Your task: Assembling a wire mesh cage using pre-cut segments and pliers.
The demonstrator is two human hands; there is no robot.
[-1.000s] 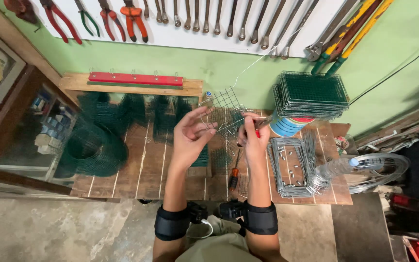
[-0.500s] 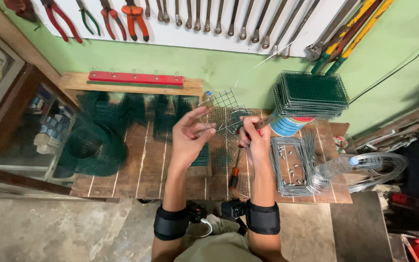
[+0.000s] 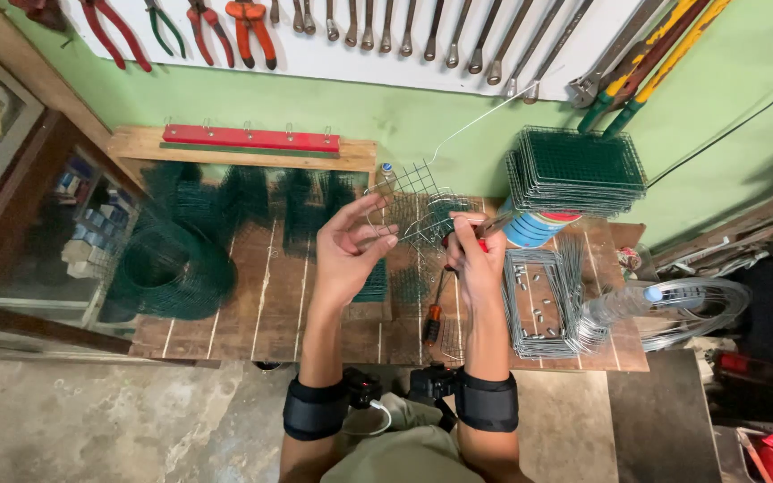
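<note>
Wire mesh piece upright | left hand fingers spread, steadying | right hand clenching pliers

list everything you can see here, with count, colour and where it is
wire mesh piece: one, bare metal, held up between the hands
pliers: one, red handles, in the right hand
screwdriver: one, orange and black handle, on the bench below the hands
stack of mesh panels: one stack, dark green, back right, on a blue and red can
mesh roll: one, dark green, bench left
wire frames: one pile, grey, bench right
wire coil: one, silver, far right
red bar: one, on the wooden shelf behind
wall tools: many, pliers and spanners, on the white board
wooden bench: one, brown
left hand: open, fingers at the mesh
right hand: gripping the pliers
</note>
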